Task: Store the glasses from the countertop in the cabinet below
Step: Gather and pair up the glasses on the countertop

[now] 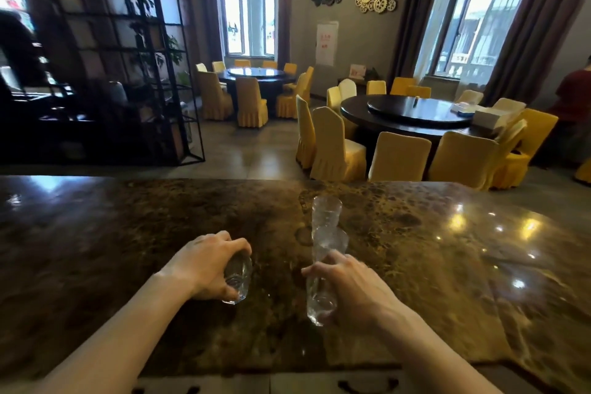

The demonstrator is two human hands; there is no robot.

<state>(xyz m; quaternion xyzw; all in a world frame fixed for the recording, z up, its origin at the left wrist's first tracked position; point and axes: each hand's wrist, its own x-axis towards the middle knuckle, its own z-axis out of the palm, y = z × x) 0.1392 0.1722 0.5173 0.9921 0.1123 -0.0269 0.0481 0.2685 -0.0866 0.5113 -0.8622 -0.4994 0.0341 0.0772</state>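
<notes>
L hand (209, 265): fingers curled over top of a clear glass (238, 278), gripped from above; glass sat at/just above the countertop (128, 233), contact w/ surface unclear.
R hand (348, 286): fingers + thumb wrapped round lower part of a stack of glasses (323, 265), tilted, held over counter.
Stack: several clear glasses nested, top rim toward far edge; count unclear.
Cabinet (319, 385): below counter's near edge, pale fronts w/ dark handles (367, 385); doors looked closed.
Bkgd: round dark tables (412, 115), yellow-covered chairs (399, 157), black metal shelf (128, 57) at left.
</notes>
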